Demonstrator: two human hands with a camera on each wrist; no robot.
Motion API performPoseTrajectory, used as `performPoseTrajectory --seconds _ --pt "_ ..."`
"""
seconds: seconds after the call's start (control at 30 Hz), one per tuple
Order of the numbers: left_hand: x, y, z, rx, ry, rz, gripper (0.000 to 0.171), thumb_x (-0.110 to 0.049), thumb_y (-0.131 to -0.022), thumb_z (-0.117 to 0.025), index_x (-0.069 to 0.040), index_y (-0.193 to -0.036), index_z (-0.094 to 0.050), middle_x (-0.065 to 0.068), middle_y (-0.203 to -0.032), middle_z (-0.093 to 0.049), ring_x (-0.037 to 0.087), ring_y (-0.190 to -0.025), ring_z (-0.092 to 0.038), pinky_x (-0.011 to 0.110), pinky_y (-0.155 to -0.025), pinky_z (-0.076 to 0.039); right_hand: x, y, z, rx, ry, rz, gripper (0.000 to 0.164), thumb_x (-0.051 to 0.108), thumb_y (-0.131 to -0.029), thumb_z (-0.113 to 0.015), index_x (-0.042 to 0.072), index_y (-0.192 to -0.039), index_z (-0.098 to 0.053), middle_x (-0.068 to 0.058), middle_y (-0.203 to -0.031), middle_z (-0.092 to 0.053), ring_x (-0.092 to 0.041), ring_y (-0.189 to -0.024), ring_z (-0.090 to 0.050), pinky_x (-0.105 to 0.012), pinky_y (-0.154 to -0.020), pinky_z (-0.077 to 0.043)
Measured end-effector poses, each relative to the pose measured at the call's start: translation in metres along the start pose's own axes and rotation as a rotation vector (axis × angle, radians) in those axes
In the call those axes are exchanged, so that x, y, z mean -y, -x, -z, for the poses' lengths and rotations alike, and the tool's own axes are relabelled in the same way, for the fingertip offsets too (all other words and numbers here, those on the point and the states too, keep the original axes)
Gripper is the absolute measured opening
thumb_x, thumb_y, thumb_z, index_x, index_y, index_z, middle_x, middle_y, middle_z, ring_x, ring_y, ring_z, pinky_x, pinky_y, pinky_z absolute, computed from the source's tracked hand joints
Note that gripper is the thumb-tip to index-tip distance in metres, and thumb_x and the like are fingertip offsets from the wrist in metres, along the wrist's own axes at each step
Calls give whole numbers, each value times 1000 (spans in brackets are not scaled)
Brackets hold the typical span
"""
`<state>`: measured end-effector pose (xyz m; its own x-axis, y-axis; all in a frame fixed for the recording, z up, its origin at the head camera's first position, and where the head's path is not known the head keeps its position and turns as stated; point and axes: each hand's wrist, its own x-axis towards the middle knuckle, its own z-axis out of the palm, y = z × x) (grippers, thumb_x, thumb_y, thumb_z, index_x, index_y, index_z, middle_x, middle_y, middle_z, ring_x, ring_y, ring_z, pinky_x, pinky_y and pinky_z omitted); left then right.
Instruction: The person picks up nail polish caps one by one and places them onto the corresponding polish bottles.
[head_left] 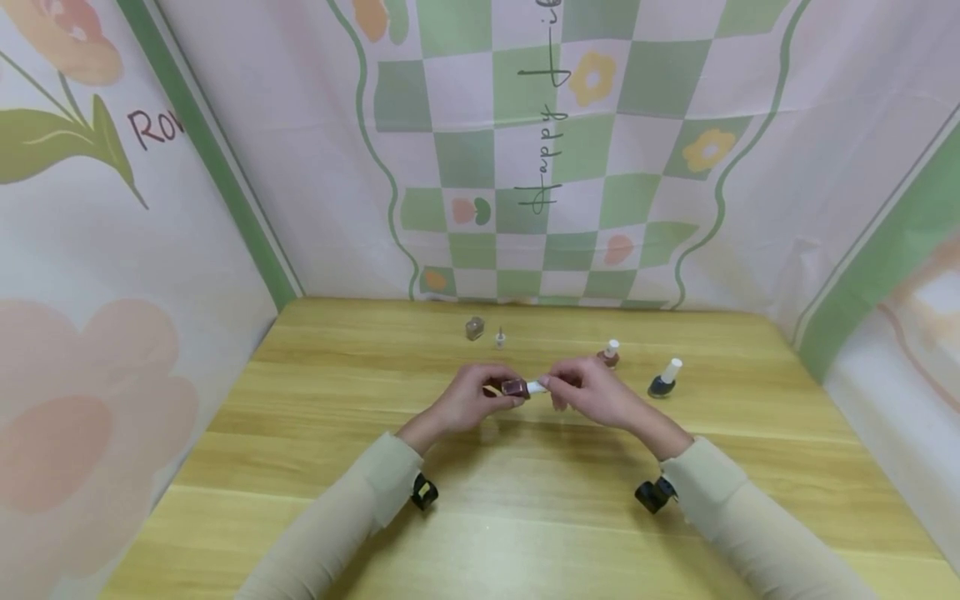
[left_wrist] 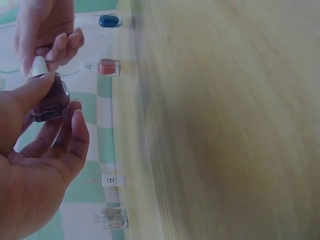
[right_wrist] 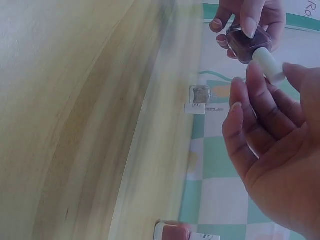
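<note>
My left hand point(head_left: 467, 398) holds a nail polish bottle point(head_left: 515, 387) with dark maroon polish, thumb on one side and fingers on the other. The bottle is tilted, its white cap point(head_left: 536, 387) pointing toward my right hand point(head_left: 594, 396). In the right wrist view, the thumb and a finger of that hand pinch the cap point(right_wrist: 269, 66), which sits on the bottle's neck. Seen from the left wrist, the squarish glass of the bottle point(left_wrist: 51, 102) shows below my thumb. Both hands are above the wooden table point(head_left: 495, 533).
An uncapped clear glitter polish bottle point(head_left: 475, 327) stands toward the back, beside its white cap point(head_left: 500, 340) with the brush pointing up. Capped reddish point(head_left: 608, 358) and dark blue point(head_left: 662, 385) polish bottles stand at the right. A patterned curtain point(head_left: 525, 167) hangs behind the table.
</note>
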<state>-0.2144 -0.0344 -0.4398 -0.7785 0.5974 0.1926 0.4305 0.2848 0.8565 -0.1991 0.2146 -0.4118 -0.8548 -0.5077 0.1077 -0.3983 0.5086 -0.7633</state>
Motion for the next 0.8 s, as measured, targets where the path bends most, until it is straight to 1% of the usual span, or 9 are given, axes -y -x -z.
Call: performPoseTrajectory --seconds 0.07,0.17,0.2,0.27,0.33,0.4,0.57,0.7,0.8 --pt "0 0 0 -1 -4 2 16 -9 -93 -75 -10 -109 -75 -1 -102 -74 11 -93 -67 24 -83 -59 0 0 0 -3 5 3 26 31 -107 -57 13 -99 -73 -7 -80 -70 -28 -65 -62 -29 -55 -51" --pt "1 0 0 -3 -1 8 16 -9 -93 -76 -10 -109 -76 -1 -102 -74 13 -94 -67 25 -83 -59 0 2 1 -4 -9 2 22 29 -104 -63 12 -115 -71 -9 -97 -72 -33 -78 -68 -31 -59 -55" --pt "0 1 1 -5 0 10 16 -9 -93 -76 -11 -109 -76 -1 -102 -74 13 -94 -67 25 -83 -59 0 2 2 -3 -15 3 24 28 -103 -65 13 -121 -68 -10 -105 -71 -35 -82 -69 -32 -62 -57" --pt "0 1 1 -5 2 15 15 -10 -93 -76 -11 -109 -76 -1 -101 -74 14 -94 -67 26 -83 -59 0 3 2 3 -21 14 31 25 -100 -69 14 -129 -65 -10 -111 -70 -36 -86 -70 -33 -64 -57" --pt "0 1 1 -7 4 19 15 -10 -94 -75 -11 -108 -76 -1 -101 -74 13 -94 -67 26 -82 -59 1 4 2 7 -25 26 35 23 -98 -71 16 -132 -63 -9 -114 -70 -36 -88 -70 -33 -64 -58" --pt "0 1 1 -7 4 20 15 -10 -94 -75 -11 -108 -76 -1 -101 -73 13 -94 -67 25 -82 -59 1 4 2 9 -26 42 35 22 -98 -72 14 -131 -64 -9 -115 -70 -34 -88 -71 -34 -66 -59" --pt "0 1 1 -5 -8 19 16 -9 -94 -75 -11 -109 -75 -3 -102 -73 10 -93 -66 24 -83 -59 2 3 1 2 -28 48 23 20 -98 -71 12 -120 -71 -4 -109 -72 -26 -87 -70 -33 -68 -59" --pt "0 1 1 -5 -22 10 17 -9 -93 -76 -10 -110 -75 -3 -102 -73 9 -94 -66 24 -84 -58 2 1 1 3 -30 40 16 23 -100 -69 14 -113 -73 -5 -99 -73 -29 -83 -69 -31 -66 -58" --pt "0 1 1 -5 -23 2 17 -10 -93 -76 -10 -111 -75 -3 -103 -73 9 -94 -67 24 -84 -58 4 0 1 5 -21 35 17 25 -103 -64 13 -109 -75 -5 -91 -74 -34 -80 -68 -30 -61 -55"
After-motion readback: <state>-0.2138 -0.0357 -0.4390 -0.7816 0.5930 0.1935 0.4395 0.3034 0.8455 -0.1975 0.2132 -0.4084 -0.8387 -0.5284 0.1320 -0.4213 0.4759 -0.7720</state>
